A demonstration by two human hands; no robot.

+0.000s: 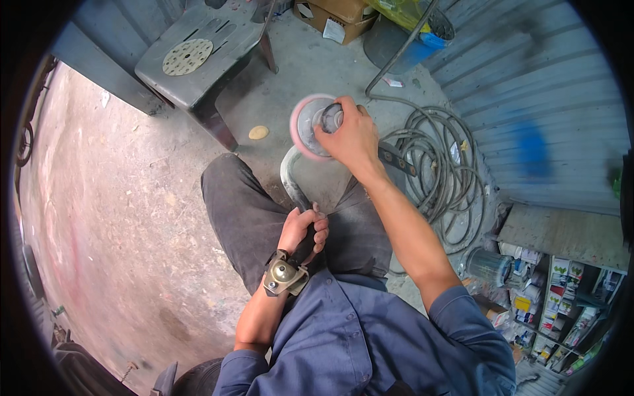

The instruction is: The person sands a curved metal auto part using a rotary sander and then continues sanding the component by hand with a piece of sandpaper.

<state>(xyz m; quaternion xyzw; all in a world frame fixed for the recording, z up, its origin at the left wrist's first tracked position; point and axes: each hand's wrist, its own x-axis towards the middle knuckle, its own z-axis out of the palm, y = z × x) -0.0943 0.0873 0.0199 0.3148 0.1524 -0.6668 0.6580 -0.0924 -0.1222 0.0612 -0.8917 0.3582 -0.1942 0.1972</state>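
My right hand (354, 133) is closed over the dusty grey top of a round disc sander (309, 131), thumb and fingers about its knob. The sander has a pink pad rim, blurred at the edge. Below it, my left hand (304, 230) grips a dark, dust-whitened curved tube (291, 175), which bends up towards the sander. Where the tube ends behind the sander is hidden. Both hands are above my dark trousers (242, 213). On a grey plastic chair (173, 84) ahead to the left lies a beige perforated sanding disc (187, 57).
A coiled grey hose (436, 168) lies on the concrete floor at right, by a corrugated metal wall (540, 94). Ahead are a cardboard box (342, 20) and a blue bucket (411, 54). A small yellowish oval piece (258, 132) is on the floor. Stocked shelves (559, 297) stand lower right.
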